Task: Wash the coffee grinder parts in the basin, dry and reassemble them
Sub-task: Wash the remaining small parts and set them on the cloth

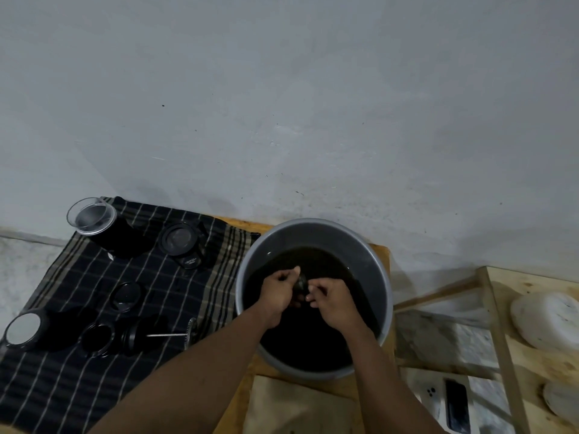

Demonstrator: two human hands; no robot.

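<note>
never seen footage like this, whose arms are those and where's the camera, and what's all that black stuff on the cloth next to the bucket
There is no machine here. A person is working with bare hands, and the single picture comes from a camera worn on their head, looking down. The left hand and right hand meet over a grey basin of dark water. Between their fingers they hold a small dark part, too small to identify. To the left, a dark striped cloth carries more black grinder parts. Among them are a body with a clear cup on top, a round lid, and a metal rod with a disc at its end.
</note>
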